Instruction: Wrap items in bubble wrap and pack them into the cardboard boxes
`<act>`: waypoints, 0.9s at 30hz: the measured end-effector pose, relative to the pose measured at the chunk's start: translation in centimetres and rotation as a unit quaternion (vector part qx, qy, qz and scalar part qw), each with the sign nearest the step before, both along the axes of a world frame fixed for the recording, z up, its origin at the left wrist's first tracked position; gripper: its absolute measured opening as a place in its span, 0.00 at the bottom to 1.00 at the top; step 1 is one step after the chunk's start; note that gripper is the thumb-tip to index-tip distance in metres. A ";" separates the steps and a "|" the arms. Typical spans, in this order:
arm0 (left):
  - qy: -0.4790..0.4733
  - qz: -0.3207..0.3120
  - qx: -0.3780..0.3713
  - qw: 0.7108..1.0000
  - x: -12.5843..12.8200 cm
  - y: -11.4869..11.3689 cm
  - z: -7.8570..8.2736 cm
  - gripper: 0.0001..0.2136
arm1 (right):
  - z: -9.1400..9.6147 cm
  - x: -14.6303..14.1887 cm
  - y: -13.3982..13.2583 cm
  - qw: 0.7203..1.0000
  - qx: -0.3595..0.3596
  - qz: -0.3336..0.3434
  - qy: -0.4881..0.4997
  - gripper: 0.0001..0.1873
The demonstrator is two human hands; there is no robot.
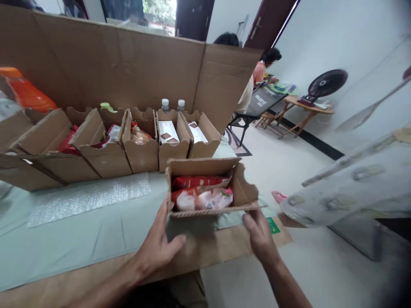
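An open cardboard box [205, 212] is held between my two hands in front of the row of similar boxes. Red packets [201, 182] and a pale pink-and-white packet [214, 199] lie inside it. My left hand [160, 246] grips its left end, fingers against the side and thumb spread in front. At the lower right corner, my right hand [259, 235] holds the box, with its fingers partly hidden beneath. Whether the box touches the table I cannot tell.
Several cardboard boxes [141, 156] with packets stand along a tall cardboard panel [128, 64]. Bubble wrap [96, 199] lies on the pale green cloth [105, 239]. An orange bottle [32, 94] is at the left. Beyond are people, a folding chair [260, 100] and a fan [326, 83].
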State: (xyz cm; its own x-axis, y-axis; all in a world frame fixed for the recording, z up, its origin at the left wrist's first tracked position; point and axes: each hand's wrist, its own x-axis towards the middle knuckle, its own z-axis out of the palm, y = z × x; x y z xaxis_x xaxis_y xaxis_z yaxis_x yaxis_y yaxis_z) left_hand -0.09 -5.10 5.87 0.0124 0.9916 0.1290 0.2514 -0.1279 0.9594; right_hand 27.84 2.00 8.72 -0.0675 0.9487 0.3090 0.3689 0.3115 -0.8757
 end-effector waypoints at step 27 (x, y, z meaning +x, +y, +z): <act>0.023 0.147 0.084 0.985 -3.2 -0.2 4.8 0.38 | 2.6 -9.3 3.5 0.986 0.093 0.024 0.133 0.36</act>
